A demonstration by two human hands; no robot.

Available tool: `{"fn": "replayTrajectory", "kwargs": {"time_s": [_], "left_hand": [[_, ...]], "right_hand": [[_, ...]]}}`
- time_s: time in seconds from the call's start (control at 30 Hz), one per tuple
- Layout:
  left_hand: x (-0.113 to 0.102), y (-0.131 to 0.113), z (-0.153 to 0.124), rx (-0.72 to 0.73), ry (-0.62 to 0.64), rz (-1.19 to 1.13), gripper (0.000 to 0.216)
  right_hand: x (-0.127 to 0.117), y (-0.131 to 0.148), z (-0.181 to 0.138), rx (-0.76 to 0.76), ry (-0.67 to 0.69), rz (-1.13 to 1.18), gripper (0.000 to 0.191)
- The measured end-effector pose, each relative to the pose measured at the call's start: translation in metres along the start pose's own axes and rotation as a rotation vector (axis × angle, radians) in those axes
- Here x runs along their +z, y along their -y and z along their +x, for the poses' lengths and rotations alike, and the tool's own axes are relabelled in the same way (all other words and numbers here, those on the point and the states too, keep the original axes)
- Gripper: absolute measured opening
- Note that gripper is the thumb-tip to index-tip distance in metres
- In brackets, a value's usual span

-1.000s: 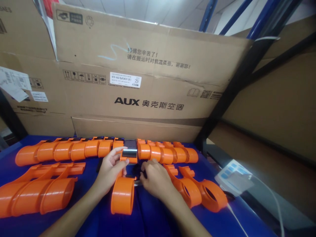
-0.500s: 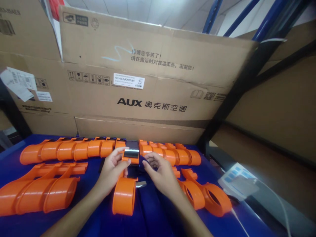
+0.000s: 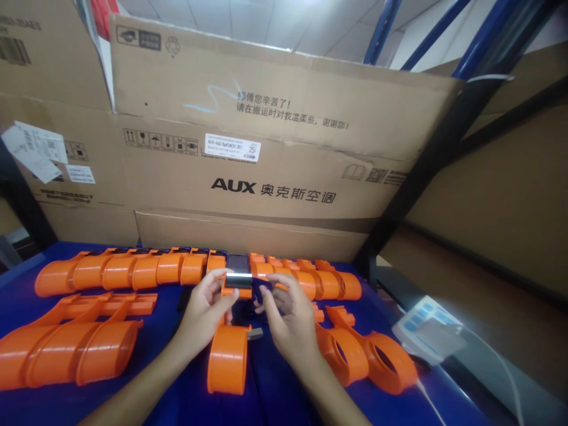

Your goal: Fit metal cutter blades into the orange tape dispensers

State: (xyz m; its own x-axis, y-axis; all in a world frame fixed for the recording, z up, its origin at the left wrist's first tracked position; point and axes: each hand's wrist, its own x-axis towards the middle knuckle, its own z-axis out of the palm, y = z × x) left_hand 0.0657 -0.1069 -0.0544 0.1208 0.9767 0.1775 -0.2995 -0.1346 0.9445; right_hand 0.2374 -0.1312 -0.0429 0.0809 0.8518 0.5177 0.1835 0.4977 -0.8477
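My left hand (image 3: 210, 305) is closed on an orange tape dispenser (image 3: 228, 360), thumb on its front. The dispenser's toothed blade and black plate (image 3: 238, 280) face up, and its round hub hangs below. A greyish tab (image 3: 255, 334) sticks out beside the hub. To the right, my right hand (image 3: 288, 310) is closed, thumb and fingers bent together at a dark blue piece (image 3: 261, 285) beside the dispenser's head. What kind of piece this is, I cannot make out. Just behind the blade lies a dark rectangular object (image 3: 238, 262).
Orange dispensers (image 3: 146, 271) stand in a row along the back of the blue surface (image 3: 177, 378). More orange dispensers (image 3: 106, 349) lie at left and right (image 3: 390, 361). A cardboard box (image 3: 275, 160) forms the back wall. A white device (image 3: 430, 331) with a cable sits right.
The dispenser in my left hand has shifted slightly right and down. My right hand has turned a little, and its fingers have moved at the dark blue piece.
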Motion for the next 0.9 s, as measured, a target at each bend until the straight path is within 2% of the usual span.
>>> {"fn": "replayTrajectory", "kwargs": {"time_s": [0.1,0.23,0.43,0.57,0.9], "left_hand": [[0.000,-0.001,0.000,0.000,-0.010,-0.002,0.049],[0.000,-0.002,0.000,0.023,-0.019,-0.009,0.050],[-0.001,-0.001,-0.001,0.022,0.002,-0.008,0.049],[-0.001,0.000,-0.001,0.028,0.006,-0.007,0.048],[0.001,-0.002,-0.003,0.016,0.001,-0.022,0.051]], "right_hand": [[0.002,-0.002,-0.001,-0.044,0.002,-0.014,0.020],[-0.001,-0.002,0.001,-0.149,0.050,-0.172,0.012],[-0.006,0.004,0.005,-0.235,0.118,-0.352,0.018],[-0.008,0.003,0.006,-0.262,0.192,-0.370,0.018],[-0.009,0.006,0.007,-0.272,0.249,-0.409,0.020]]}}
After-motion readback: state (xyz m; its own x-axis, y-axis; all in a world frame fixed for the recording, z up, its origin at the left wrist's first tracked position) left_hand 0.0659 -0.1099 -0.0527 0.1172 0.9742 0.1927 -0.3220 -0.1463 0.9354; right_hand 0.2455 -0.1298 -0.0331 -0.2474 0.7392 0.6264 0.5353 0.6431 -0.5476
